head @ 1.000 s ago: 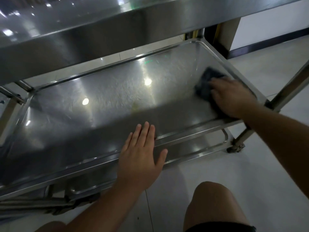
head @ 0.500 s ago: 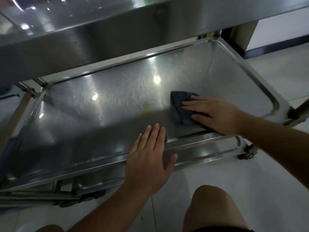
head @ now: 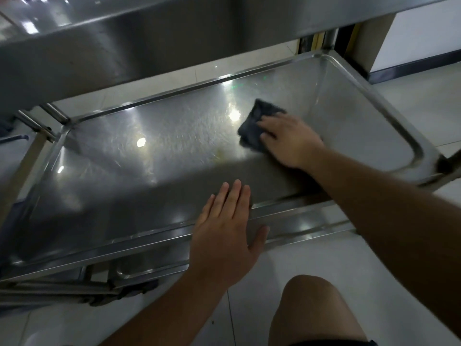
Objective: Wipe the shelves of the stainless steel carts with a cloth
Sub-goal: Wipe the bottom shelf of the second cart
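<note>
The right hand (head: 291,139) presses the dark grey cloth (head: 254,126) flat-fingered onto the middle shelf (head: 139,176) of the stainless steel cart, right of centre, while the left hand (head: 225,236) rests released, fingers straight, on the shelf's near rim.

Cloth (head: 252,126): dark grey-blue, crumpled into a loose wad, lying flat on the middle shelf (head: 154,156) right of frame centre, partly covered on its right side. Middle shelf: brushed stainless steel tray with raised rim and rounded corners, spanning the frame centre, showing bright light reflections. Top shelf (head: 149,41): stainless steel, crossing the upper frame. Lower shelf (head: 306,221): partly visible beneath.
</note>
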{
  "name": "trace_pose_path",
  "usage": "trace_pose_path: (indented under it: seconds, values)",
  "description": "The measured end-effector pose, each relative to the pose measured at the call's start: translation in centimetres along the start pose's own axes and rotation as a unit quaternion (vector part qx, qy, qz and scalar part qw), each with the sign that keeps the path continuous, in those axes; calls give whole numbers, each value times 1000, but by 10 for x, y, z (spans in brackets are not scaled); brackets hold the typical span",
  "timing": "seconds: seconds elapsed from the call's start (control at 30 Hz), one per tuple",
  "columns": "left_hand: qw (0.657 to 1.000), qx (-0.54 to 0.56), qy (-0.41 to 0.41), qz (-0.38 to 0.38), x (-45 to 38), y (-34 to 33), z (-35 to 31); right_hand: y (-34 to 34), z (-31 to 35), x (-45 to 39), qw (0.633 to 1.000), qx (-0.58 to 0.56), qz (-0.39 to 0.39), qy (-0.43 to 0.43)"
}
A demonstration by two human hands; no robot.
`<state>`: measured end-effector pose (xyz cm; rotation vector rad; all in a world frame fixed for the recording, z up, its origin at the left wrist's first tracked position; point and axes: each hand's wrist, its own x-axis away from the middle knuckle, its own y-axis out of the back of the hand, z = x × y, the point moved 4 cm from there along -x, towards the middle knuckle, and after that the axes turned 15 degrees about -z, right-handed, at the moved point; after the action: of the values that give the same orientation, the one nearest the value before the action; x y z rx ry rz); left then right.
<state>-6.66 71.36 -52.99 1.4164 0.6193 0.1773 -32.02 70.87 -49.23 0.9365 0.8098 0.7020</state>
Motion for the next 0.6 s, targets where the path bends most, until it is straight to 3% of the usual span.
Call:
trace_pose_path:
  seconds: [0.1,0.17,0.33,0.47,0.53,0.6]
  values:
    - [1000,-3,-5,9,1,2,0,11,-8,39,996,-49,25,68]
    - [1000,0,-7,14,1,3,0,31,-43,58,997,-36,17,63]
    - [1000,7,2,17,0,7,-3,85,-153,79,975,126,-42,-177]
    - [1000,8,9,19,1,7,-2,69,-116,106,949,131,-86,-272]
    - [1000,13,8,18,0,7,-2,54,-73,115,965,105,-93,-221]
    - [1000,18,7,16,0,7,0,33,-34,119,991,71,-48,-107]
